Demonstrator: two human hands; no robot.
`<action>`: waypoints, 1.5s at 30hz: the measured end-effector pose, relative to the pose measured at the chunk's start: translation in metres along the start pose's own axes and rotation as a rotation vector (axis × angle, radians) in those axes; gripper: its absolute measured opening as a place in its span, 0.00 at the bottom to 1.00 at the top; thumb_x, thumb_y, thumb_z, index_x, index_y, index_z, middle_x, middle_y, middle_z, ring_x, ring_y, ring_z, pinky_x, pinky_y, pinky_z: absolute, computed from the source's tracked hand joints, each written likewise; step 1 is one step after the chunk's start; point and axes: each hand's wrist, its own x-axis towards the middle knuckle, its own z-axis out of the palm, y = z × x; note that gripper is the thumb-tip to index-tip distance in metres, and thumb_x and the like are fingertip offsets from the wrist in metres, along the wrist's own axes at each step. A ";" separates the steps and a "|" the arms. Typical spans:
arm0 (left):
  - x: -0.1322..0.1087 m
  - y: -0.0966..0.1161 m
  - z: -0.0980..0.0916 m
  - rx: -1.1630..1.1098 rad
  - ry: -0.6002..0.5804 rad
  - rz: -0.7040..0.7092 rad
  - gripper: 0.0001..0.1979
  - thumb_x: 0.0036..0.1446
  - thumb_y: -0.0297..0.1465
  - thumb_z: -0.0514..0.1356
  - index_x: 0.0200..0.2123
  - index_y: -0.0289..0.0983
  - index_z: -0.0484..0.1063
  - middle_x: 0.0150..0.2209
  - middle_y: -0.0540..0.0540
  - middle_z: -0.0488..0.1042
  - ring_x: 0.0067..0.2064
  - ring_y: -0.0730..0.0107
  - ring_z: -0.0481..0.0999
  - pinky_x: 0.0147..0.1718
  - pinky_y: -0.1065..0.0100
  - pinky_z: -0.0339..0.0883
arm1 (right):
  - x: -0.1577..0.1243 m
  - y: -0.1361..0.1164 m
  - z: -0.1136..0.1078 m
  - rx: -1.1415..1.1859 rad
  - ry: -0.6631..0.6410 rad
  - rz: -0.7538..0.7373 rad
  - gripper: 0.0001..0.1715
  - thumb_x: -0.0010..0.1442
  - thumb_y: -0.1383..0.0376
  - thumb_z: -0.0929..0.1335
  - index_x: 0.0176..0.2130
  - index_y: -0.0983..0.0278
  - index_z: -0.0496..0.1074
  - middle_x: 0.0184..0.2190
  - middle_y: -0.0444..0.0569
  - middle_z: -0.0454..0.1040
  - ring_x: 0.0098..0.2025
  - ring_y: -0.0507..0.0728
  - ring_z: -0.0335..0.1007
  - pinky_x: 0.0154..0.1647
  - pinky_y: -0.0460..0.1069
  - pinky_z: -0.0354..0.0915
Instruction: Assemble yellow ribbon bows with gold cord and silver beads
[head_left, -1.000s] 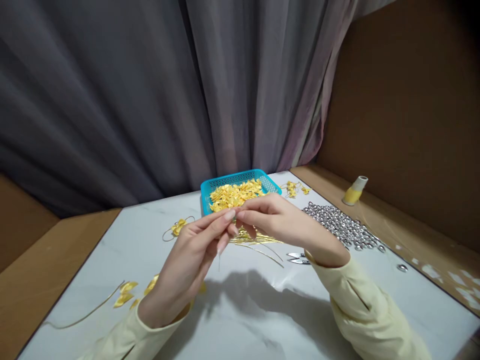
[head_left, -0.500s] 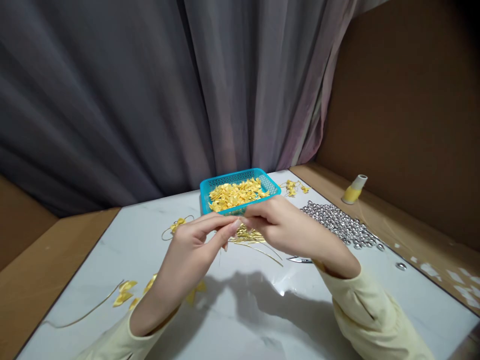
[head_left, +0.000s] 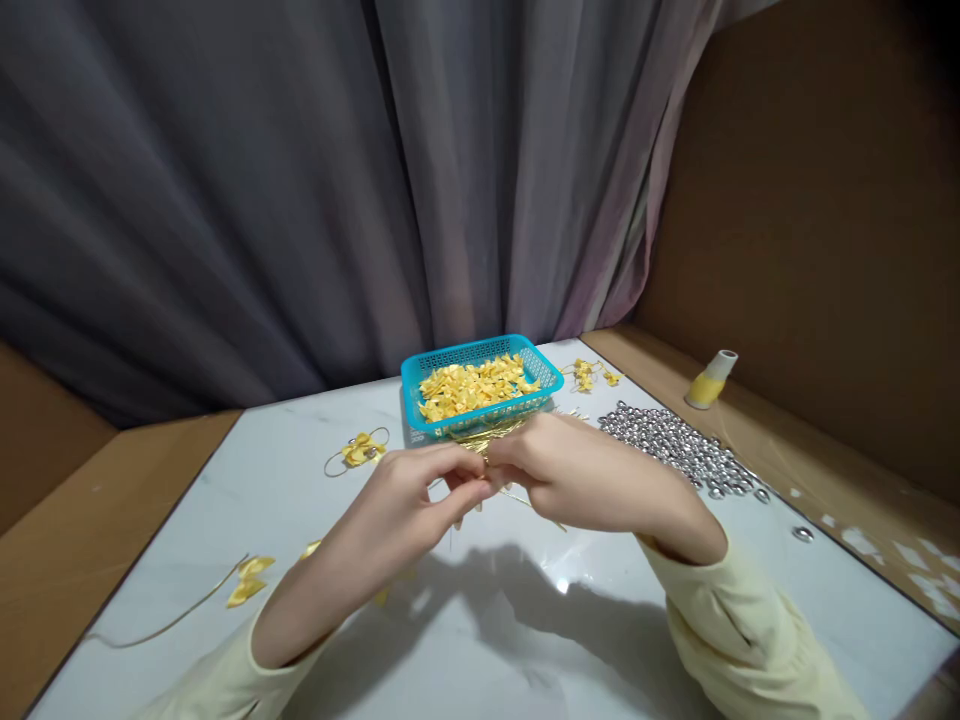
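My left hand [head_left: 424, 500] and my right hand [head_left: 570, 470] meet fingertip to fingertip above the middle of the white table. Both are closed in a pinch, and whatever lies between the fingers is too small and hidden to name. Just behind them lies a bundle of gold wires [head_left: 487, 437], partly covered by my right hand. Beyond it stands a blue basket [head_left: 409, 392] holding many yellow bows [head_left: 469, 388]. A yellow bow piece on a wire loop [head_left: 362, 449] rests to the left of the hands.
Silver beads [head_left: 675, 440] are heaped on the right, with a single one [head_left: 802, 534] nearer me. A yellow thread spool [head_left: 706, 382] stands on the brown right-hand ledge. More yellow bows [head_left: 250, 580] and a long wire [head_left: 180, 622] lie at the front left.
Both hands have moved slightly down and nearer me, still pinched together. My right hand no longer hides the scissors' former spot the same way; their blade is now covered.
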 end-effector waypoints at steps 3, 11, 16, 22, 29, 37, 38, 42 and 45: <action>0.000 0.001 0.000 -0.034 0.015 -0.009 0.07 0.54 0.30 0.60 0.26 0.38 0.76 0.23 0.53 0.73 0.22 0.77 0.68 0.24 0.74 0.61 | -0.003 0.005 -0.002 0.041 -0.072 -0.034 0.11 0.49 0.78 0.60 0.28 0.64 0.63 0.22 0.41 0.64 0.23 0.48 0.52 0.24 0.44 0.48; -0.008 0.007 -0.017 -0.305 0.140 -0.115 0.09 0.55 0.36 0.62 0.25 0.39 0.75 0.23 0.54 0.70 0.25 0.76 0.64 0.25 0.74 0.59 | 0.000 -0.002 -0.016 0.346 0.167 -0.020 0.11 0.65 0.68 0.59 0.34 0.66 0.68 0.22 0.41 0.66 0.25 0.49 0.62 0.26 0.44 0.56; -0.010 0.002 -0.017 -0.391 0.201 -0.051 0.11 0.58 0.37 0.60 0.26 0.40 0.75 0.21 0.54 0.64 0.26 0.74 0.63 0.27 0.71 0.57 | 0.001 -0.013 -0.011 0.612 0.177 -0.032 0.06 0.62 0.63 0.65 0.38 0.64 0.66 0.32 0.44 0.72 0.29 0.48 0.69 0.27 0.43 0.63; -0.014 0.005 -0.015 -0.378 0.266 0.021 0.11 0.59 0.34 0.59 0.25 0.39 0.73 0.19 0.54 0.64 0.25 0.76 0.64 0.25 0.72 0.58 | 0.007 -0.015 -0.001 0.642 0.271 -0.048 0.05 0.61 0.66 0.66 0.36 0.63 0.63 0.31 0.44 0.70 0.28 0.49 0.70 0.26 0.43 0.63; -0.011 0.004 -0.009 -0.268 0.414 0.106 0.05 0.58 0.30 0.60 0.30 0.42 0.75 0.21 0.56 0.69 0.25 0.77 0.68 0.26 0.75 0.62 | 0.009 -0.013 0.001 0.607 0.342 -0.042 0.07 0.61 0.64 0.65 0.32 0.65 0.64 0.24 0.41 0.67 0.25 0.49 0.68 0.24 0.43 0.62; -0.010 0.004 -0.005 -0.120 0.446 0.190 0.06 0.60 0.29 0.57 0.32 0.42 0.74 0.25 0.56 0.72 0.26 0.77 0.70 0.30 0.74 0.65 | 0.010 -0.008 0.003 0.582 0.328 -0.043 0.11 0.63 0.66 0.64 0.44 0.67 0.69 0.35 0.49 0.75 0.28 0.49 0.71 0.25 0.43 0.64; -0.011 0.004 -0.005 -0.093 0.440 0.201 0.06 0.61 0.28 0.57 0.32 0.42 0.73 0.26 0.55 0.73 0.26 0.77 0.70 0.30 0.73 0.65 | 0.010 -0.009 0.004 0.580 0.312 -0.051 0.10 0.63 0.67 0.63 0.43 0.67 0.71 0.32 0.49 0.75 0.27 0.49 0.71 0.25 0.42 0.63; -0.011 0.006 -0.001 0.065 0.494 0.253 0.06 0.60 0.25 0.56 0.33 0.39 0.72 0.28 0.54 0.74 0.28 0.77 0.70 0.31 0.73 0.64 | 0.010 -0.011 0.004 0.472 0.379 -0.040 0.12 0.62 0.72 0.62 0.34 0.68 0.74 0.24 0.46 0.75 0.23 0.47 0.68 0.26 0.42 0.59; -0.011 0.008 0.002 0.148 0.546 0.261 0.05 0.59 0.23 0.56 0.34 0.38 0.70 0.28 0.53 0.73 0.29 0.77 0.71 0.31 0.73 0.64 | 0.010 -0.011 0.006 0.360 0.450 -0.031 0.11 0.61 0.73 0.63 0.31 0.68 0.74 0.20 0.44 0.72 0.21 0.47 0.63 0.25 0.42 0.56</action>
